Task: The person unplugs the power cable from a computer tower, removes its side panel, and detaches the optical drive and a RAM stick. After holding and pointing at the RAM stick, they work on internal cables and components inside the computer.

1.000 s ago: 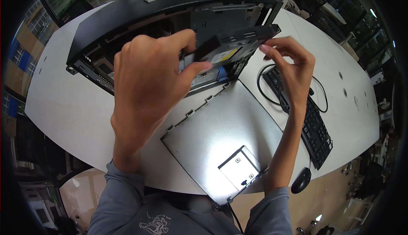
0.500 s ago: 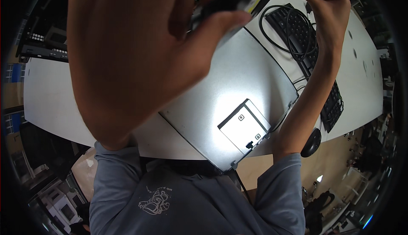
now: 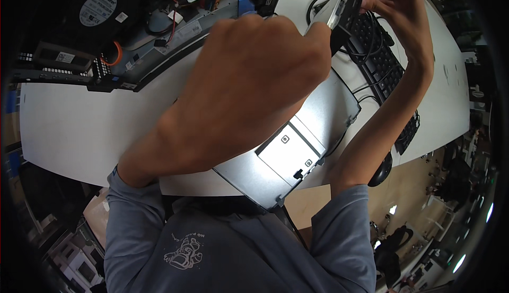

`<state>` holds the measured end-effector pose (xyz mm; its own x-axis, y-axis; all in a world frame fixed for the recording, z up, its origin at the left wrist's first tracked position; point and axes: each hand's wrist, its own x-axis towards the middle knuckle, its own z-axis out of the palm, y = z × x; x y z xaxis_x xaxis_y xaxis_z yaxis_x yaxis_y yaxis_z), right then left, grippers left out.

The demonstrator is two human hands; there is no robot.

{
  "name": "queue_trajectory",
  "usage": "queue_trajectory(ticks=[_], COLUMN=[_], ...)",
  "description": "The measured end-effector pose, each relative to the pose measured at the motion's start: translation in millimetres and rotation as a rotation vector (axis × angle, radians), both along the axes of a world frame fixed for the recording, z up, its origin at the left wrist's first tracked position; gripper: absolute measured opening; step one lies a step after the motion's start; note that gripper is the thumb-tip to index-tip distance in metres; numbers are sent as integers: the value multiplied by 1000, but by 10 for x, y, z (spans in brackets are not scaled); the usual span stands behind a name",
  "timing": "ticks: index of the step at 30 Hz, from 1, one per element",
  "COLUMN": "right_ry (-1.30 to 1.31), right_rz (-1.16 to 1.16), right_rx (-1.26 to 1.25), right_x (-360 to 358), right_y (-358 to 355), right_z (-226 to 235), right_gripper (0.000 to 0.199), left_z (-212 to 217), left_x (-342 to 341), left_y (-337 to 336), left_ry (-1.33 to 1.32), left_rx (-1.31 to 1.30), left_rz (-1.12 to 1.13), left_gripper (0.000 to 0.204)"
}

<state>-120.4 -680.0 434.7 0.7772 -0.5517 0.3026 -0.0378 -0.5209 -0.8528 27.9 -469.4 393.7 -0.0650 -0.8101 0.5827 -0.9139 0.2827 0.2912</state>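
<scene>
Above black keyboard [image 3: 389, 65], I see slim grey metal optical drive [image 3: 343, 7] pinched between left hand [image 3: 249, 86] and right hand [image 3: 403, 12] fingertips.

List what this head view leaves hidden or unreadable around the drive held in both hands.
- Optical drive: its top end is cut off by the picture's upper edge; the left hand covers its lower end.
- Left hand's grip: only its back shows; the fingertips are hidden.
- Right hand: fingertips cut off at the upper edge.
- Metal side panel: largely covered by the left hand and forearm.
- Keyboard: partly behind the right forearm.
- Open computer case: interior dark, cropped at the top.
</scene>
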Motion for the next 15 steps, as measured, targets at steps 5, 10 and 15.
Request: queue_trajectory(ticks=[5, 10, 15], right_ry=[255, 467, 465], right_rz=[-78, 39, 85], right_rx=[-22, -65, -16], right_x=[59, 107, 211], right_y=[26, 61, 91], right_z=[-46, -89, -102], right_gripper=[37, 37, 38], left_z=[-87, -112, -140], left_x=[-54, 28, 216], left_y=[-10, 33, 59], left_ry=[36, -42, -134], left_rx=[117, 279, 74], left_rz=[-18, -42, -16], left_gripper=[33, 38, 49])
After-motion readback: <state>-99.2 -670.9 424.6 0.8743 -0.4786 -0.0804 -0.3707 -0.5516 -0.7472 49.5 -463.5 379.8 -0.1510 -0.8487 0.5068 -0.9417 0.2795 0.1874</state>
